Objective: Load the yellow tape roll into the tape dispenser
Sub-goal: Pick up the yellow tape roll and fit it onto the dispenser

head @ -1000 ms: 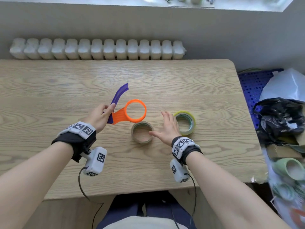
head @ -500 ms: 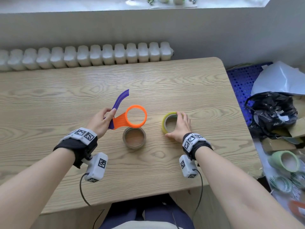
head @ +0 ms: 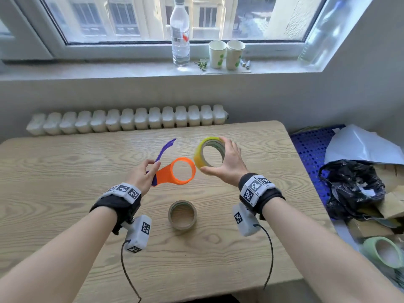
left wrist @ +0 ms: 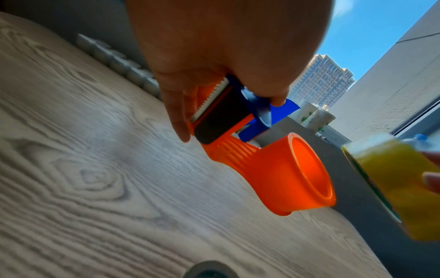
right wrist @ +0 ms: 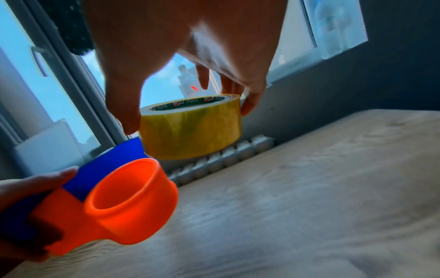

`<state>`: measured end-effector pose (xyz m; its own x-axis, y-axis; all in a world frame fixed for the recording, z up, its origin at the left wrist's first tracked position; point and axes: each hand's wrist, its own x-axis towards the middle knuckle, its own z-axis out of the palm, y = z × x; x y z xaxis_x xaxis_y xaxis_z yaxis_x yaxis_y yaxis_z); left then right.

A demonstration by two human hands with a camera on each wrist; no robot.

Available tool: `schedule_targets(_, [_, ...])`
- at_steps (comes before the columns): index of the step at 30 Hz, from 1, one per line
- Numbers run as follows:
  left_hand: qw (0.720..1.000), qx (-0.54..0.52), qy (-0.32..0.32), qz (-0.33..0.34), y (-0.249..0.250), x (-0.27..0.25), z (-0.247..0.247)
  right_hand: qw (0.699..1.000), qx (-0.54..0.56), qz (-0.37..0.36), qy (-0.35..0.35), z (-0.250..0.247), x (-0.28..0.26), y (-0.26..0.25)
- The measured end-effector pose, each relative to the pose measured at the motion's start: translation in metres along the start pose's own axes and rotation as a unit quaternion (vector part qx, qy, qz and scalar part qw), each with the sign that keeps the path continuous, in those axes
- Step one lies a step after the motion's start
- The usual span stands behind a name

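- The left hand (head: pixel 142 174) grips the tape dispenser (head: pixel 175 172) by its handle end and holds it above the desk (head: pixel 65 171), probably to keep the orange hub steady for loading.
- The hub's open bore faces up and toward the person; the dispenser's long axis runs from the hand rightward, with the purple blade guard angled away toward the window.
- The right hand (head: pixel 229 162) pinches the yellow tape roll (head: pixel 204 155) across its outer rim, thumb opposite fingers, leaving the core clear.
- The roll hangs in the air just right of the hub, nearly touching it, its hole tilted toward the hub.
- A brown tape roll (head: pixel 182 215) lies flat on the desk, nearer the person.
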<state>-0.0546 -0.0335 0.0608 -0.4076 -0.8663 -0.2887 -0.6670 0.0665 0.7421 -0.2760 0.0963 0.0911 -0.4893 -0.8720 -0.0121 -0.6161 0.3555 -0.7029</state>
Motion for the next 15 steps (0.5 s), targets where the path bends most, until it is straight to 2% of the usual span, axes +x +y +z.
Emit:
schedule_targets(7, [0.997,0.065,0.028,0.040,0.034,0.003,-0.016,0.995,-0.020,-0.091,-0.032,0.003,0.005,-0.050])
schedule_targets(15, [0.994,0.087,0.034,0.060,0.062,-0.006,-0.028,0.989,-0.054,-0.132,-0.029,0.002,0.017,-0.069])
